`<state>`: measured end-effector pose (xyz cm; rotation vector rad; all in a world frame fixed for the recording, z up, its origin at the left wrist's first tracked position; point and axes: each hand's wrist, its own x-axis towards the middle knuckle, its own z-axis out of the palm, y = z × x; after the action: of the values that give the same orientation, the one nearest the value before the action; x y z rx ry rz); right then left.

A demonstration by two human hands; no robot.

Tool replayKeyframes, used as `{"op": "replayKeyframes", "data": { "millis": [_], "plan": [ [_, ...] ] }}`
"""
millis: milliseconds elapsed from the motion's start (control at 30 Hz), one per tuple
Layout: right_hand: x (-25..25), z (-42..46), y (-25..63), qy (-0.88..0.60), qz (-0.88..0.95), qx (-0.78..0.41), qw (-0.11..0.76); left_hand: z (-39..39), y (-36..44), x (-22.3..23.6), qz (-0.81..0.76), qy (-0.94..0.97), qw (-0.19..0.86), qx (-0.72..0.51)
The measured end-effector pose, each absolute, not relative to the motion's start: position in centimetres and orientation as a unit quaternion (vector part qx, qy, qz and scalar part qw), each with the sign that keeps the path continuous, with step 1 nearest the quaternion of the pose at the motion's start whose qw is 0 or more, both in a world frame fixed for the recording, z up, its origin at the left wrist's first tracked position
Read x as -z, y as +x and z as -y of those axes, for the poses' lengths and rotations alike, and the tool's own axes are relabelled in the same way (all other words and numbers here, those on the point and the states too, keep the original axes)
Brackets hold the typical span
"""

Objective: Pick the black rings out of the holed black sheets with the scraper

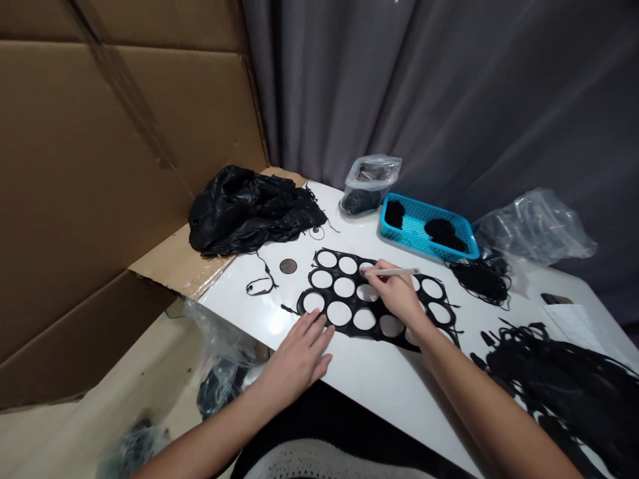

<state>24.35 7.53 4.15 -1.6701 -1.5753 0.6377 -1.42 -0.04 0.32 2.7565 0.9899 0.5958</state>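
Note:
A black sheet (383, 309) with rows of round holes lies flat on the white table. The white tabletop shows through most of its holes; a few look greyer. My left hand (297, 351) rests palm down at the sheet's near left corner, fingers stretched out and holding nothing. Over the middle of the sheet, my right hand (397, 293) is closed on a slim white pen-shaped tool (402, 271). The tool's working tip is hidden by my fingers, close to a hole in the far row. A loose dark disc (288, 266) lies left of the sheet.
A heap of black material (249, 213) sits at the back left beside a cardboard box (124, 166). Behind the sheet stand a clear bag (372, 179) and a blue basket (424, 249) with black pieces. Black strips (564, 379) cover the right side near papers (574, 326).

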Motion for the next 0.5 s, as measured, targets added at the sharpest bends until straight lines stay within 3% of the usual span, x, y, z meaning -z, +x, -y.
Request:
{"op": "replayKeyframes", "data": {
  "millis": [233,500],
  "plan": [
    [-3.0,-5.2,17.9,-0.514,0.648,-0.46,0.322,0.2,-3.2,0.5,-0.411,0.881,0.034,-0.233],
    [-3.4,-4.5,17.1,-0.485,0.686,-0.463,0.282,0.3,-3.7,0.9,-0.405,0.889,0.029,-0.213]
  ]
}}
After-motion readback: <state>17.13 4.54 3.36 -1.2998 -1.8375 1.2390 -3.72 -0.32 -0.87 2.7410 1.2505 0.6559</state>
